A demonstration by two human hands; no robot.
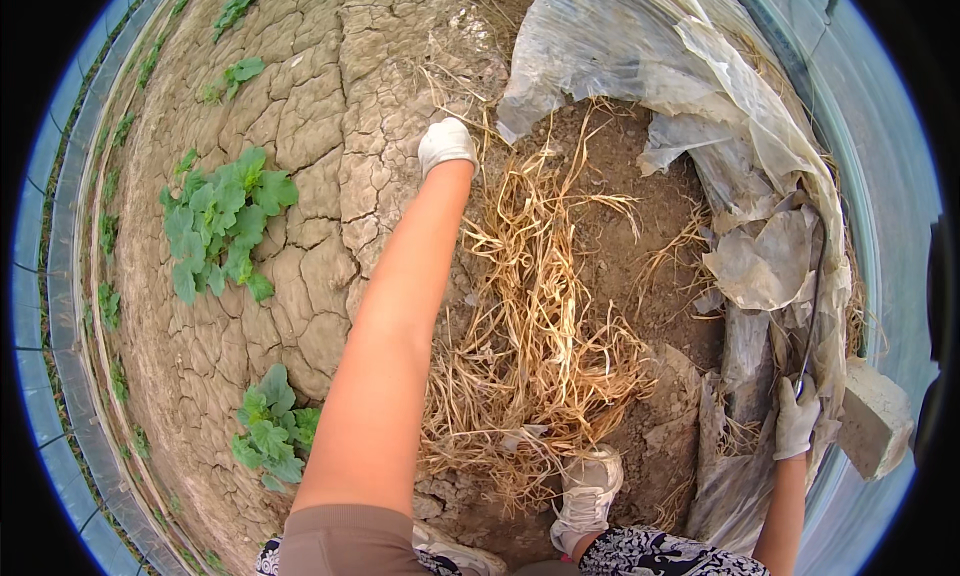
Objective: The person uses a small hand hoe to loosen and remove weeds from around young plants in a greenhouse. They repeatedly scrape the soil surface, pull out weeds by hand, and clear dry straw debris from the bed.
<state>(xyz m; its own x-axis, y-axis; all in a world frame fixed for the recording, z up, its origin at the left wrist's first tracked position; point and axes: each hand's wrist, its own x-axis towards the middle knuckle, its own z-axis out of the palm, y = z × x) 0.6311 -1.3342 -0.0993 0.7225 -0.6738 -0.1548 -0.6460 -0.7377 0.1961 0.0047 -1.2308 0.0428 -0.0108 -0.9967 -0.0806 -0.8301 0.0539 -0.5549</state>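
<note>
In a white glove, my left hand [448, 145] is over the cracked soil, beside thin dry stalks [487, 130]; its fingers are curled out of sight, so whether it holds any is unclear. My right hand [796, 418], also gloved, grips the lower end of a thin, dark, curved metal rod or tool [819, 291] at the right. That piece arcs up over crumpled, dirty plastic film [761, 261]. A long heap of dry straw-like stalks [551, 336] lies between my hands, reaching down to my shoe [589, 493].
Leafy green plants [225, 223] grow from the cracked soil [311, 148] at the left, another [274, 433] near my left forearm. A large plastic sheet [600, 43] lies across the top right. A concrete block [874, 418] stands right of my right hand, against the translucent plastic wall [892, 201].
</note>
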